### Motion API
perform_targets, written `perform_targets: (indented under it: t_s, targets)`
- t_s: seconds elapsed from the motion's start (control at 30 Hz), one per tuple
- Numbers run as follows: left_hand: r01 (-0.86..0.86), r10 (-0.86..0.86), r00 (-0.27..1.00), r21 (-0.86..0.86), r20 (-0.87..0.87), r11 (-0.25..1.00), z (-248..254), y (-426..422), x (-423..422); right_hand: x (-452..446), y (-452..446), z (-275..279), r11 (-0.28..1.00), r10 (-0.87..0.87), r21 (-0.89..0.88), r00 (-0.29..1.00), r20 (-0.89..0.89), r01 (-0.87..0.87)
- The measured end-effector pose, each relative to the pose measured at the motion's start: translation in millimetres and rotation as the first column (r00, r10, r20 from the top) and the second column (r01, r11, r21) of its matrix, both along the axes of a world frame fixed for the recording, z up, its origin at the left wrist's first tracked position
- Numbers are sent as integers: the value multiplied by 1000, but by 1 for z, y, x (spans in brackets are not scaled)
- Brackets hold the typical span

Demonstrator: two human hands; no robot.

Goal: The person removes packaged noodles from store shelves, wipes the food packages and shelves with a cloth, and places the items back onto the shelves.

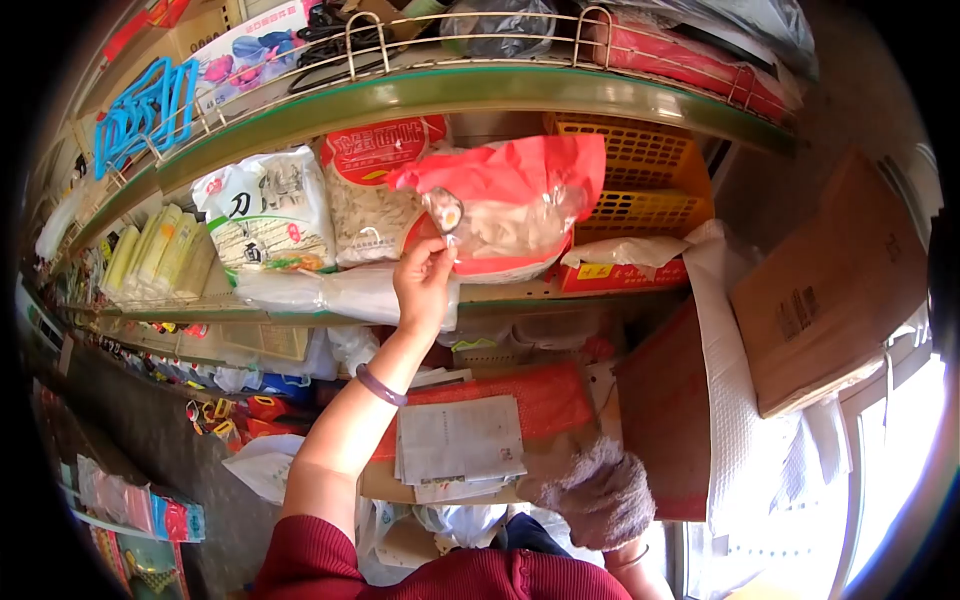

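My left hand reaches up to the shelf, thumb and fingers pinched on the lower left edge of a red and clear plastic bag of food. Pale pieces show through the bag's clear part. Left of it stand a red-topped noodle bag and a white noodle bag. Low on the right, a grey-brown cloth is bunched over my right hand; only the wrist shows below it, and the fingers are hidden inside the cloth.
Yellow baskets and a red box share the shelf. Above runs a green shelf edge with a wire rail. A cardboard box leans at right. Newspapers lie below the shelf.
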State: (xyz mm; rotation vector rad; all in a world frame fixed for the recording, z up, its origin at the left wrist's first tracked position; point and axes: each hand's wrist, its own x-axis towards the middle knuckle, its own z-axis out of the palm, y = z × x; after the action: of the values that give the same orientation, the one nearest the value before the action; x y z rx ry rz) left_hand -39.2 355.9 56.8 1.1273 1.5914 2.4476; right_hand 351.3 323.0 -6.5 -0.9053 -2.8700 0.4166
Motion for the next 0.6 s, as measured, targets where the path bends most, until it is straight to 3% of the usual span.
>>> perform_targets:
  t_s: [0.1,0.13,0.2,0.33,0.37,0.4,0.47,0.5,0.53,0.6]
  targets:
    - [27,-27,999,-45,-19,999,-12,-15,7,-3,1,13,996,-15,86,1000,18,13]
    - [28,-29,999,-47,-15,998,-9,-21,9,-3,3,7,994,-28,102,979,-204,49]
    - [-45,23,982,-116,-189,992,-2,-32,13,-8,8,4,947,45,317,964,-262,43]
    - [-26,2,985,-141,-172,990,28,-46,16,-26,10,28,983,-11,159,896,-444,91]
    - [-32,-17,981,-242,-195,970,18,-46,6,-33,9,38,990,-30,108,878,-477,93]
    - [-34,-13,981,-239,-195,970,23,-49,7,-36,9,43,992,2,113,868,-497,63]
    - [-75,33,933,-105,-359,992,33,-52,8,-44,6,62,992,36,122,855,-518,31]
    - [26,-33,974,-37,-224,999,37,-54,10,-48,2,76,998,33,70,848,-529,6]
    - [25,-33,974,-39,-225,999,41,-54,10,-50,-1,82,1000,27,18,840,-541,-21]
    - [192,-187,973,27,-139,981,70,-62,17,-44,0,62,999,18,42,851,-525,4]
